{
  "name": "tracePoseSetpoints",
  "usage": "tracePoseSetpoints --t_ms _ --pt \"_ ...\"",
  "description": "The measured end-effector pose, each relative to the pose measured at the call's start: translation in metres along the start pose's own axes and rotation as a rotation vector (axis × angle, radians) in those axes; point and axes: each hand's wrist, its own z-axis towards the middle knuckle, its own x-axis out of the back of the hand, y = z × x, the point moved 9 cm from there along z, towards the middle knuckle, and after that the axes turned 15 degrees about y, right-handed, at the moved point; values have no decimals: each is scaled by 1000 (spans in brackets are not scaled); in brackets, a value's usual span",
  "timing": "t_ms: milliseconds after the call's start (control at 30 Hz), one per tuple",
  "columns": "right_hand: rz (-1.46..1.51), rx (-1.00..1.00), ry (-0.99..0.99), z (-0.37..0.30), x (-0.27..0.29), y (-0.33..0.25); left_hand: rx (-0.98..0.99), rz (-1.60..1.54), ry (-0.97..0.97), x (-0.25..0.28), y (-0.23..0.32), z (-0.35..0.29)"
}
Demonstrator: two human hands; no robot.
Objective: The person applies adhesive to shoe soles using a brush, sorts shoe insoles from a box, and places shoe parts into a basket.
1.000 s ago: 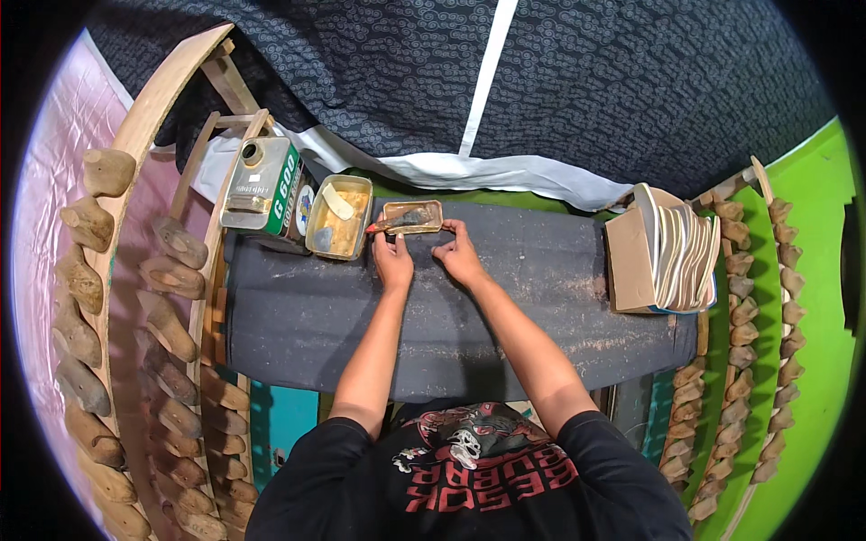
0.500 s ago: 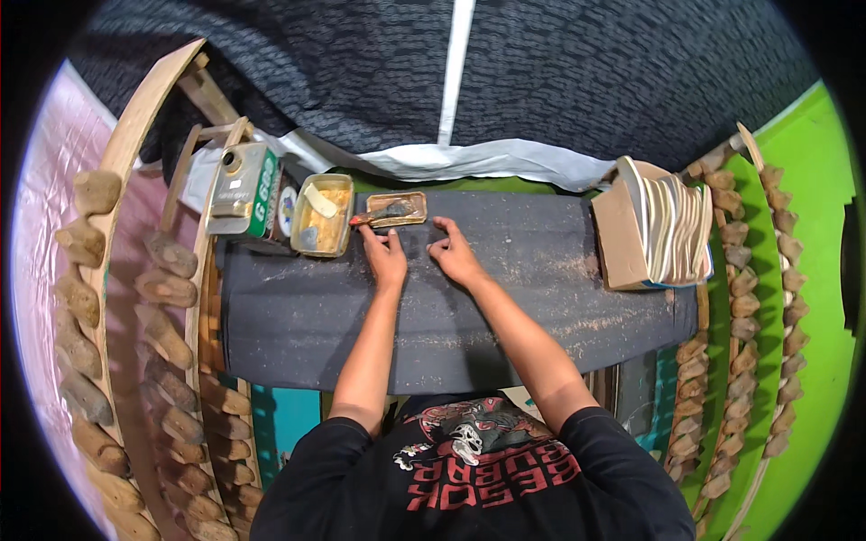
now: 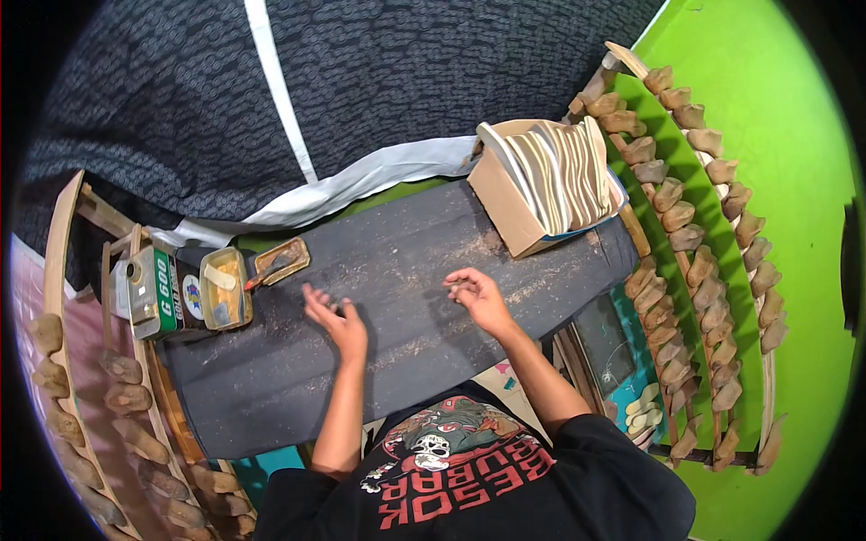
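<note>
My left hand (image 3: pixel 338 326) hovers over the dark cloth-covered table (image 3: pixel 388 316), fingers spread and nothing in them. To its right, my right hand (image 3: pixel 478 302) is raised with loosely bent fingers, also holding nothing. Nearest the left hand, up and to its left, is a small brown rectangular tray (image 3: pixel 297 247) with a red-handled brush (image 3: pixel 262 277) lying across it. Beside that stands a plastic tub (image 3: pixel 245 311) with yellowish residue and a pale flat scraper-like piece (image 3: pixel 219 276) in it. Beyond my right hand, a cardboard box (image 3: pixel 503 212) holds layered, curved sole-shaped sheets (image 3: pixel 555 176).
A green and silver metal can (image 3: pixel 155 293) stands at the table's left end. Racks of wooden shoe lasts (image 3: pixel 708 298) line the right side, with more lasts (image 3: pixel 126 397) on the left. Light shavings litter the cloth. A dark patterned curtain (image 3: pixel 379 81) hangs behind.
My view has swung to the right. Both hands have drawn back from beside the tray and brush toward me, and they are farther apart. The brush stays on the tray.
</note>
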Motion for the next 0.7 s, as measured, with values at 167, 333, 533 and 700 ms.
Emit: tracePoseSetpoints --t_ms 167,333,533,700 --pt "-6 140 117 29 58 -55 -83 -241 -387 -75 61 -69" --pt "-432 433 322 61 123 -124 -74 -258 -669 -166 123 -118" --pt "-678 492 398 111 154 -144 -263 -367 -811 -260 192 -145" --pt "-648 517 352 130 153 -132 -266 -226 -861 -304 172 -166"
